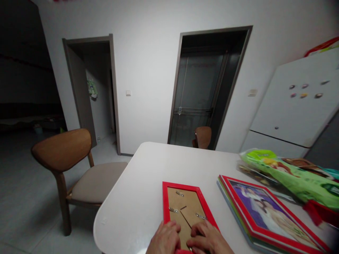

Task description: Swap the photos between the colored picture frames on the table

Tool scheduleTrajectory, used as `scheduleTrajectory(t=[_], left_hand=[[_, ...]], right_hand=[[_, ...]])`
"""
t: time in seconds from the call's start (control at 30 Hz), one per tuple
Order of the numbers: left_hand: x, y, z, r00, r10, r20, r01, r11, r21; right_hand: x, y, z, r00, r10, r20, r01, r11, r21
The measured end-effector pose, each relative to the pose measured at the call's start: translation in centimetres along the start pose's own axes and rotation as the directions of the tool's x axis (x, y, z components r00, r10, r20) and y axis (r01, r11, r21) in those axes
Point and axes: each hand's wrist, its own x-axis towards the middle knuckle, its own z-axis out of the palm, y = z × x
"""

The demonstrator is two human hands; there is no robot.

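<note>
A red picture frame (202, 200) lies face down on the white table, its brown backing board (185, 201) upward. Small metal clips sit along the backing, and a cut line runs slantwise across the board. My left hand (165, 240) grips the frame's lower left side, with its fingers bent over the edge onto the board. On the lower right part of the frame, my right hand (209, 238) has its fingers curled and pressed down close to the bottom edge. What lies under those fingertips is mostly hidden.
Right of my hands, a stack of picture frames (254, 224) has a red-framed photo on top. Behind it lies a green plastic package (293, 176). A wooden chair (66, 150) stands left of the white table (127, 211). A white fridge (293, 106) stands at the right.
</note>
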Motion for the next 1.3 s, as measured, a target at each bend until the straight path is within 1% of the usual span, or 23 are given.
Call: scheduleTrajectory(t=[0.1, 0.2, 0.3, 0.4, 0.5, 0.67, 0.73, 0.83, 0.93, 1.0, 1.07, 1.17, 1.23, 1.3], left_hand=[[-0.3, 0.0, -0.4, 1.000, 0.014, -0.016, -0.015, 0.999, -0.048], [-0.6, -0.1, -0.8, 1.000, 0.007, -0.026, -0.009, 0.998, -0.065], [-0.6, -0.3, -0.8, 1.000, -0.001, -0.002, 0.001, 0.999, -0.043], [-0.5, -0.5, -0.5, 1.000, -0.009, -0.007, 0.009, 0.999, -0.036], [-0.7, -0.7, -0.4, 1.000, 0.013, -0.010, -0.014, 0.998, -0.065], [-0.8, -0.5, -0.9, 1.000, 0.003, -0.022, -0.005, 0.995, -0.097], [-0.8, -0.3, -1.1, 1.000, 0.001, 0.000, -0.001, 0.995, -0.098], [-0.7, -0.2, -1.2, 1.000, -0.002, 0.019, 0.004, 0.996, -0.091], [-0.6, -0.2, -1.1, 1.000, -0.020, 0.014, 0.021, 0.997, -0.078], [-0.6, -0.1, -1.2, 1.000, -0.025, 0.017, 0.026, 0.997, -0.072], [-0.6, -0.1, -1.2, 1.000, -0.012, 0.022, 0.014, 0.997, -0.071], [-0.5, -0.5, -0.6, 1.000, -0.002, 0.008, 0.003, 0.998, -0.064], [-0.6, -1.1, 0.5, 0.999, -0.019, -0.039, 0.017, 0.999, -0.051], [-0.7, -2.1, 1.9, 0.997, -0.004, -0.083, 0.001, 1.000, -0.031]], right_hand=[[0.5, -0.3, 0.1, 0.999, 0.042, -0.033, -0.040, 0.997, 0.063], [0.5, -0.2, 0.1, 0.999, -0.019, -0.035, 0.022, 0.996, 0.090], [0.7, -0.2, -0.1, 0.997, -0.072, 0.004, 0.071, 0.993, 0.090], [1.3, -0.6, -0.4, 0.999, -0.020, 0.049, 0.015, 0.995, 0.098], [1.6, -1.3, -0.9, 0.998, 0.038, 0.051, -0.043, 0.993, 0.114], [1.3, -2.0, -1.3, 0.997, 0.032, 0.065, -0.041, 0.989, 0.141], [1.9, -2.0, -1.1, 0.998, 0.056, 0.032, -0.061, 0.980, 0.187], [4.0, -1.8, -0.2, 0.980, 0.179, -0.089, -0.153, 0.958, 0.243], [6.6, -1.6, 0.7, 0.945, 0.267, -0.191, -0.233, 0.956, 0.180], [7.8, -1.4, 1.2, 0.935, 0.286, -0.211, -0.261, 0.955, 0.137], [8.4, -1.3, 1.5, 0.926, 0.309, -0.217, -0.287, 0.950, 0.125], [8.4, -1.2, 1.8, 0.929, 0.300, -0.218, -0.282, 0.953, 0.108], [8.2, -1.3, 1.9, 0.939, 0.268, -0.213, -0.252, 0.962, 0.101], [8.3, -1.1, 1.8, 0.947, 0.248, -0.206, -0.231, 0.967, 0.102]])
